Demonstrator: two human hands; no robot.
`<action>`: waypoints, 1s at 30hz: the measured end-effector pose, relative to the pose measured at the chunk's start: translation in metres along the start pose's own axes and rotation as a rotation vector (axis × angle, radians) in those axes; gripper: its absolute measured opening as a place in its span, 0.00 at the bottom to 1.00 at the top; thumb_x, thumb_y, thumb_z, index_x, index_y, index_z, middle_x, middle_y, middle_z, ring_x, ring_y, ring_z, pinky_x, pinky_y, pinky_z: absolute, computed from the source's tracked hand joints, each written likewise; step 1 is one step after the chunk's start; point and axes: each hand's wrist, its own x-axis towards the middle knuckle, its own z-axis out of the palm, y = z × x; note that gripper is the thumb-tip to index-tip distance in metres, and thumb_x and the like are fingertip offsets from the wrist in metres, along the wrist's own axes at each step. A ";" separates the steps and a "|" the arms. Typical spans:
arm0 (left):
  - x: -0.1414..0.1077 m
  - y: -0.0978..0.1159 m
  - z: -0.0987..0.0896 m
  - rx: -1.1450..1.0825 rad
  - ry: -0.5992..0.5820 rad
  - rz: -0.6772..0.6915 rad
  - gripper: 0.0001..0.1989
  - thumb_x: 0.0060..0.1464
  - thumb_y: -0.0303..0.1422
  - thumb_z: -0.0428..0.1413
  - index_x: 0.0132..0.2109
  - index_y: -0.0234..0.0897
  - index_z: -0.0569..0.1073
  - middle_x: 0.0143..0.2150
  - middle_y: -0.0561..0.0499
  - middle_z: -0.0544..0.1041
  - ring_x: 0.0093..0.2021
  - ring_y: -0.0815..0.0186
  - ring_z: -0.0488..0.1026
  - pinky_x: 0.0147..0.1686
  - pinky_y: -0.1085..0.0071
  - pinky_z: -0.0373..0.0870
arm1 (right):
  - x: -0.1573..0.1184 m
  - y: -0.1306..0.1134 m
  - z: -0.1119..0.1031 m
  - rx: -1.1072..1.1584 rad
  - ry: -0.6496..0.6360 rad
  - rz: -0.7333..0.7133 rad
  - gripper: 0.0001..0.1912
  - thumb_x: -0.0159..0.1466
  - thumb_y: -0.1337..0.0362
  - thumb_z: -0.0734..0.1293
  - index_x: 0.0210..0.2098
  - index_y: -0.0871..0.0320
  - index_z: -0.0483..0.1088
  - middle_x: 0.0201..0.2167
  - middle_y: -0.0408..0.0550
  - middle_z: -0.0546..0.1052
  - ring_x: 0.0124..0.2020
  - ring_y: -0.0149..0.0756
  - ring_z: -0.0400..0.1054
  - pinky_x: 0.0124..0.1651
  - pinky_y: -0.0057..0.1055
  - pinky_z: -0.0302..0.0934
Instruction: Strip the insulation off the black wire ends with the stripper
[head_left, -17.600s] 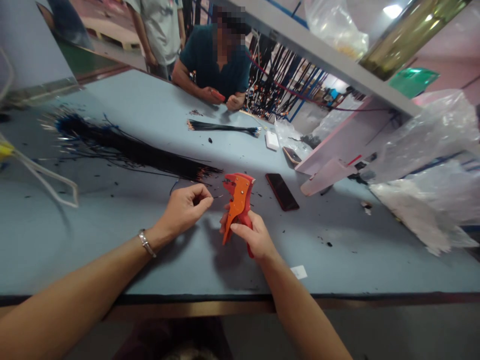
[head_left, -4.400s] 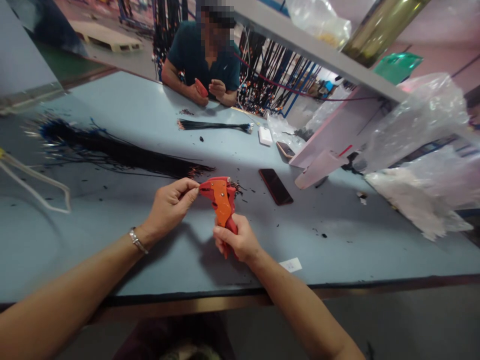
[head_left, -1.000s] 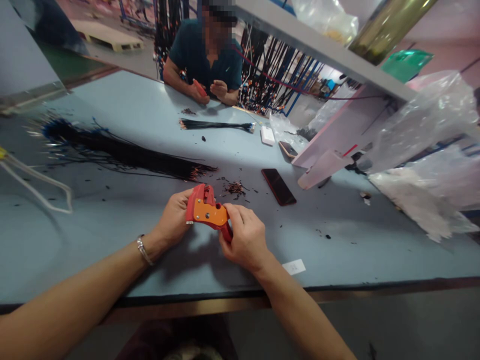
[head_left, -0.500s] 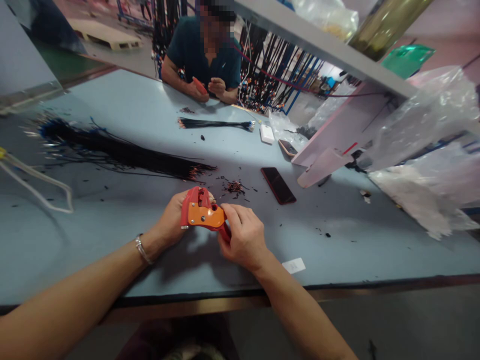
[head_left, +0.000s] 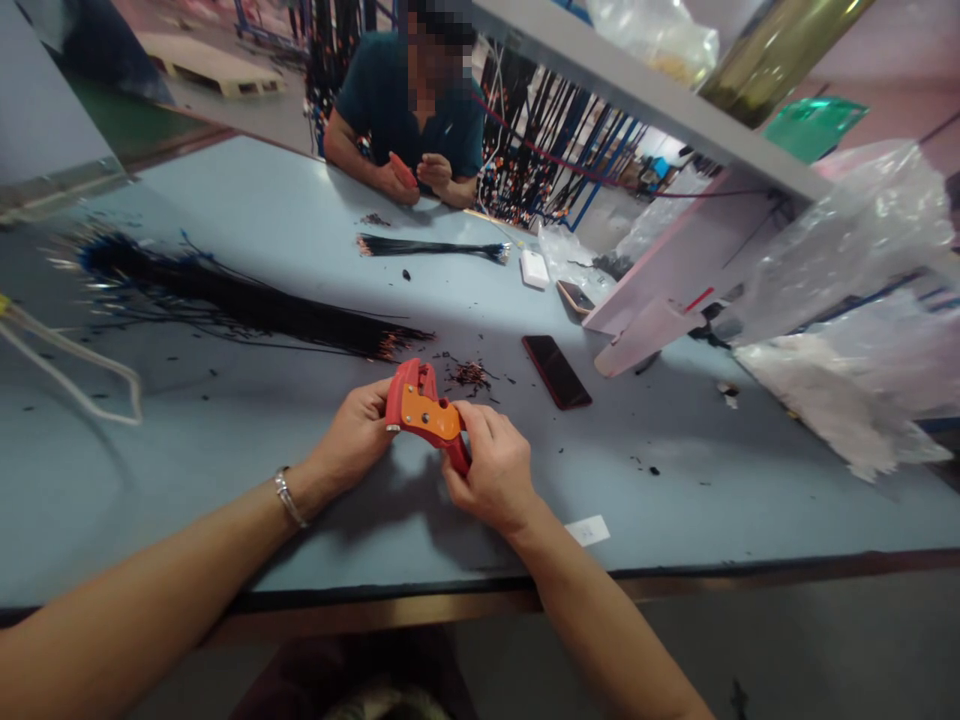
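My right hand (head_left: 493, 462) is wrapped round the handle of a red and orange hand tool (head_left: 431, 414), whose head points up and left. My left hand (head_left: 356, 430) is closed at the left side of the tool's head; its fingertips are partly hidden behind the tool, and what they pinch cannot be made out. Just beyond the tool lies a small pile of dark and copper-coloured scraps (head_left: 469, 375). A thick bundle of black wires (head_left: 255, 305) stretches over the table to the left, its copper-coloured ends near the tool.
A dark phone (head_left: 557, 371) lies right of the scraps. Farther back are a smaller wire bundle (head_left: 431, 247) and a white box (head_left: 533, 269). A person (head_left: 409, 120) sits across the table (head_left: 720, 520), holding a red tool. Plastic bags (head_left: 847, 240) hang at the right.
The tool has tilted and shifted slightly right and up. My left hand has moved a little to the right, with its fingers drawn back from behind the tool's head.
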 end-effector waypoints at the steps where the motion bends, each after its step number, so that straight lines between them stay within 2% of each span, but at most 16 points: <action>1: 0.000 0.001 0.000 -0.002 -0.013 -0.002 0.14 0.44 0.42 0.63 0.29 0.34 0.76 0.28 0.50 0.79 0.30 0.65 0.72 0.37 0.71 0.72 | 0.000 0.000 0.000 0.000 0.000 0.002 0.24 0.55 0.66 0.61 0.52 0.63 0.65 0.44 0.59 0.76 0.43 0.46 0.70 0.46 0.40 0.65; 6: 0.000 0.002 0.000 0.017 -0.061 -0.024 0.19 0.42 0.48 0.64 0.28 0.34 0.77 0.29 0.47 0.80 0.31 0.61 0.75 0.37 0.68 0.73 | 0.000 0.000 -0.002 -0.018 0.008 0.002 0.24 0.55 0.66 0.61 0.51 0.63 0.64 0.42 0.58 0.76 0.40 0.46 0.70 0.44 0.40 0.65; 18: 0.000 0.006 0.002 0.046 -0.064 -0.055 0.17 0.41 0.45 0.64 0.27 0.34 0.77 0.28 0.48 0.80 0.33 0.60 0.76 0.38 0.69 0.73 | -0.002 0.004 0.000 -0.089 -0.048 -0.005 0.18 0.55 0.67 0.60 0.45 0.63 0.66 0.33 0.54 0.75 0.33 0.43 0.69 0.37 0.36 0.64; 25: 0.001 -0.005 0.002 0.053 -0.074 -0.068 0.15 0.44 0.44 0.63 0.30 0.34 0.79 0.32 0.47 0.82 0.35 0.59 0.77 0.40 0.66 0.73 | -0.003 0.007 0.005 -0.122 -0.097 0.039 0.16 0.54 0.66 0.61 0.43 0.61 0.66 0.32 0.52 0.74 0.32 0.41 0.69 0.35 0.33 0.62; 30: 0.002 -0.007 0.001 0.039 -0.070 -0.075 0.15 0.44 0.44 0.62 0.30 0.34 0.79 0.30 0.47 0.81 0.35 0.58 0.76 0.39 0.66 0.73 | -0.003 0.008 0.008 -0.136 -0.115 0.055 0.14 0.55 0.66 0.60 0.42 0.59 0.66 0.32 0.51 0.75 0.30 0.40 0.69 0.32 0.32 0.59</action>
